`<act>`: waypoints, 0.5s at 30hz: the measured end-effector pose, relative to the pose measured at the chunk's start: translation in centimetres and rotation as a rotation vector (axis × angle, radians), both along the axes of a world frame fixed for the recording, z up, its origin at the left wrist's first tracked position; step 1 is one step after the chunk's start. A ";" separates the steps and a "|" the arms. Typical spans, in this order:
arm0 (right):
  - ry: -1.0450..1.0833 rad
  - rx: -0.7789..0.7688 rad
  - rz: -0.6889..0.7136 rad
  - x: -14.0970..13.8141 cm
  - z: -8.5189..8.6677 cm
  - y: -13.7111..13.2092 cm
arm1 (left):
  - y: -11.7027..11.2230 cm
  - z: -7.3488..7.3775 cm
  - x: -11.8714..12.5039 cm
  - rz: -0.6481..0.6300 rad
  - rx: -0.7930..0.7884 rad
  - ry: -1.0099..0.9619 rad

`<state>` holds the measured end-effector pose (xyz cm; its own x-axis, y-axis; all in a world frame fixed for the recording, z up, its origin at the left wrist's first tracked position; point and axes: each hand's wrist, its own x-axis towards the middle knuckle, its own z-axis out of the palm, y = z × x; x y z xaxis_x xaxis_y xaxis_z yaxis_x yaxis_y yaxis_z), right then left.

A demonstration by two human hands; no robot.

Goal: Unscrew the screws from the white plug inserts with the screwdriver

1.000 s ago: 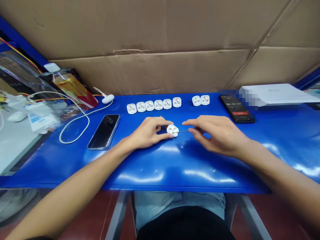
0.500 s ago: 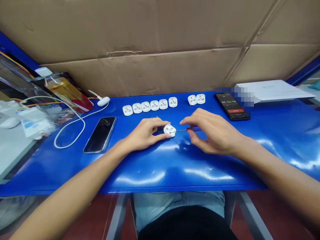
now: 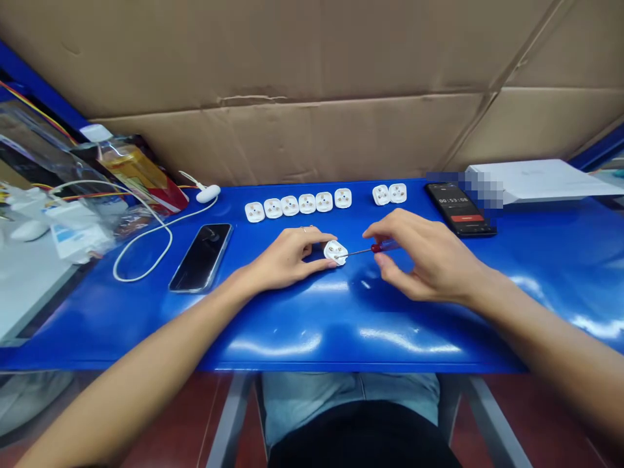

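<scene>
Between the thumb and forefinger of my left hand [image 3: 295,260] is a small white plug housing [image 3: 336,251] with metal parts in its open face. My right hand [image 3: 419,257] grips a screwdriver [image 3: 359,251] by its red handle. The thin shaft points left, its tip at the lower part of the housing's inside. Several similar white housings [image 3: 307,203] stand in a row behind my left hand. Two more white housings [image 3: 397,193] sit side by side farther right, behind my right hand.
A phone [image 3: 201,258] lies on the blue table [image 3: 292,318] at left, beside a white cable [image 3: 168,244]. A bottle [image 3: 129,169] and plastic bags crowd the left edge. At right are a phone running a timer [image 3: 461,209] and a white box [image 3: 541,181]. Cardboard [image 3: 312,143] stands behind.
More of the screwdriver's red handle shows now, with my right thumb and forefinger a little farther back from the housing. The whole view has shifted slightly. My left hand keeps its hold.
</scene>
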<state>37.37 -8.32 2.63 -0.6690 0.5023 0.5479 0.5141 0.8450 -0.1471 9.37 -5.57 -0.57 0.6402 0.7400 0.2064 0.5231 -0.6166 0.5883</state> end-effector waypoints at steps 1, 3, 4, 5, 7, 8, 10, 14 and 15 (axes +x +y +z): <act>-0.009 0.000 -0.035 0.0 -0.1 0.0 | 0.0 0.0 0.0 0.001 0.004 -0.001; -0.020 0.011 -0.087 0.1 -0.2 0.0 | 0.0 -0.1 0.0 0.003 0.014 -0.002; -0.021 0.017 -0.089 0.1 -0.2 0.0 | 0.0 -0.1 0.0 0.003 0.018 -0.003; -0.017 0.018 -0.071 0.0 -0.2 -0.1 | 0.0 0.0 0.0 0.001 0.019 -0.005; 0.006 0.008 -0.009 0.0 0.0 -0.1 | 0.0 0.0 0.1 -0.008 0.011 -0.002; 0.012 0.000 0.012 0.0 0.0 -0.1 | -0.1 0.1 0.1 -0.011 0.006 0.000; 0.009 -0.019 0.003 0.0 0.1 -0.1 | -0.1 0.1 0.1 -0.007 0.000 0.000; -0.023 -0.012 -0.115 0.2 -0.1 0.0 | -0.1 0.1 0.1 -0.002 0.017 0.001; -0.025 0.006 -0.120 0.2 -0.1 0.1 | -0.1 0.1 0.1 -0.006 0.020 -0.002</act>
